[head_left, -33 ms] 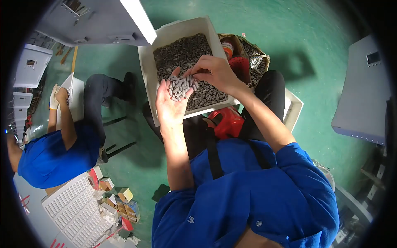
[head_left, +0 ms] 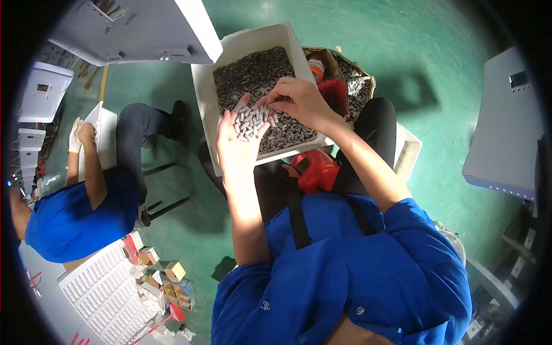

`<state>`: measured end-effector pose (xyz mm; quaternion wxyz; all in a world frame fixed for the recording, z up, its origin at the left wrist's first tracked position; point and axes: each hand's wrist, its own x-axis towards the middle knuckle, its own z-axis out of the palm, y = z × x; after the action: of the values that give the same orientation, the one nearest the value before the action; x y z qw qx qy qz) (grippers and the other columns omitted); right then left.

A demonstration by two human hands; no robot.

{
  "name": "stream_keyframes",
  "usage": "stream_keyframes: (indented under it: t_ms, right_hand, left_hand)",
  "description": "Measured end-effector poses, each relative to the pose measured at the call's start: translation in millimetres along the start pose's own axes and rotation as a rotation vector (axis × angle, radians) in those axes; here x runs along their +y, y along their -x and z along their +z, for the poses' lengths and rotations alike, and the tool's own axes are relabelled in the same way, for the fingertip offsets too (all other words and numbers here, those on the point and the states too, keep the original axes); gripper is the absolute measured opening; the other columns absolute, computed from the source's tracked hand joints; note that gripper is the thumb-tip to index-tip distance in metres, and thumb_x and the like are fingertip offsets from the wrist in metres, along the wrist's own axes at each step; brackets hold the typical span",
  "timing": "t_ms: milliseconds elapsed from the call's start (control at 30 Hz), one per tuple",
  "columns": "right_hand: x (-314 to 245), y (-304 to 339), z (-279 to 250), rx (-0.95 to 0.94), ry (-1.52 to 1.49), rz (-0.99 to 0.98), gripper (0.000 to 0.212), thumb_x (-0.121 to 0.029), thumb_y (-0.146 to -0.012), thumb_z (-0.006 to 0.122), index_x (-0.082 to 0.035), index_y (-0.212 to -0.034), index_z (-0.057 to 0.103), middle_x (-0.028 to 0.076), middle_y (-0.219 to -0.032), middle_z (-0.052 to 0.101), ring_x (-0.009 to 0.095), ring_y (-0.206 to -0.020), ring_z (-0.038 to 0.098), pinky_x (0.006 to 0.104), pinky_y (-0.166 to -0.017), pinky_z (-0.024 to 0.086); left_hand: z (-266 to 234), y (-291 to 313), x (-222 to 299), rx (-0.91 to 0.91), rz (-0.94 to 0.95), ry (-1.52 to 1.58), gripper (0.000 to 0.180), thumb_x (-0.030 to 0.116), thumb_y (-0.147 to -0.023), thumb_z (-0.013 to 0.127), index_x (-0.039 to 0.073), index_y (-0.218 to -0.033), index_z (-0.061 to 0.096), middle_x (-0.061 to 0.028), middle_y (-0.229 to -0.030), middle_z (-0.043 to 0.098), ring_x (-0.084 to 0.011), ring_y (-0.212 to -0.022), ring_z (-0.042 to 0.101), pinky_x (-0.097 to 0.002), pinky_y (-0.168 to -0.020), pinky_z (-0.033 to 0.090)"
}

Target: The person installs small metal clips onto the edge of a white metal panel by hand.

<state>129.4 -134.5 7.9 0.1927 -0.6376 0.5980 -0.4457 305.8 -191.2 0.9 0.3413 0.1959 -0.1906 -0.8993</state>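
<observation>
My left hand (head_left: 237,144) is turned palm up over the bin, cupped under a heap of small grey cylindrical pieces (head_left: 251,122). Above the heap's right edge, my right hand (head_left: 302,102) has its thumb and fingers pinched together. What sits between those fingertips is too small to make out. A white plastic bin (head_left: 202,103) stands in front of me, close to my knees. Many more of the same dark grey cylinders (head_left: 253,72) cover its bottom, and my hands hide part of them.
Right of the bin is a divided box (head_left: 372,86) with small parts, a red tray (head_left: 333,95) and an orange container (head_left: 316,69). A red object (head_left: 315,171) lies between my legs. Grey metal cabinets (head_left: 144,34) stand upper left. On the left sits a co-worker (head_left: 80,213) beside another white bin (head_left: 106,135).
Brighter light falls on my left palm, forearm and the heap of cylinders. Both hands keep practically the same place and pose.
</observation>
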Motion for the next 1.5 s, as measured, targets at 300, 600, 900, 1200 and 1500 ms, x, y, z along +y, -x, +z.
stream_keyframes:
  t_ms: [300, 600, 900, 1200, 1500]
  right_hand:
    - [-9, 9, -4, 0.008, -0.851, 0.337, 0.012, -0.011, -0.081, 0.068, -0.001, -0.085, 0.064, 0.001, -0.079, 0.062, 0.008, -0.075, 0.057, 0.0219, -0.069, 0.047]
    - [-16, 21, -18, -0.032, -0.925, 0.352, 0.017, -0.009, -0.080, 0.067, 0.002, -0.094, 0.066, 0.006, -0.084, 0.066, 0.010, -0.075, 0.060, 0.0229, -0.070, 0.050]
    - [-39, 18, -9, 0.224, 0.212, -0.348, 0.026, -0.006, -0.064, 0.073, -0.005, -0.090, 0.067, 0.005, -0.078, 0.061, 0.020, -0.068, 0.059, 0.0300, -0.061, 0.049]
    - [-55, -2, -9, 0.195, 0.268, -0.415, 0.024, -0.004, -0.065, 0.067, -0.003, -0.089, 0.063, 0.005, -0.079, 0.058, 0.022, -0.072, 0.057, 0.0305, -0.063, 0.050]
    - [-59, -10, -12, 0.119, 0.124, -0.343, 0.018, 0.001, -0.064, 0.072, -0.004, -0.077, 0.061, 0.005, -0.077, 0.058, 0.022, -0.072, 0.058, 0.0326, -0.061, 0.049]
  left_hand:
    - [27, 5, -14, 0.155, 0.279, -0.834, 0.023, 0.003, -0.079, 0.068, -0.002, -0.100, 0.060, -0.0075, -0.095, 0.063, -0.0125, -0.089, 0.059, -0.0239, -0.082, 0.047]
    - [35, 7, -11, 0.032, 0.365, -1.075, 0.012, 0.001, -0.078, 0.068, -0.001, -0.089, 0.063, -0.0035, -0.080, 0.064, -0.0078, -0.075, 0.058, -0.0202, -0.069, 0.045]
    - [40, 13, -9, 0.138, 0.281, -0.953, 0.012, 0.008, -0.088, 0.059, -0.003, -0.087, 0.063, 0.0057, -0.071, 0.053, -0.0016, -0.067, 0.045, -0.0164, -0.059, 0.035]
    - [45, 28, 24, -0.119, 0.170, -0.890, 0.023, 0.006, -0.090, 0.054, -0.005, -0.110, 0.057, -0.0068, -0.099, 0.062, -0.0092, -0.094, 0.056, -0.0213, -0.081, 0.043]
    - [-33, -13, 135, 0.321, 0.363, -0.555, 0.041, 0.014, -0.086, 0.056, -0.003, -0.123, 0.047, -0.0178, -0.123, 0.052, -0.0275, -0.116, 0.049, -0.0398, -0.094, 0.042]
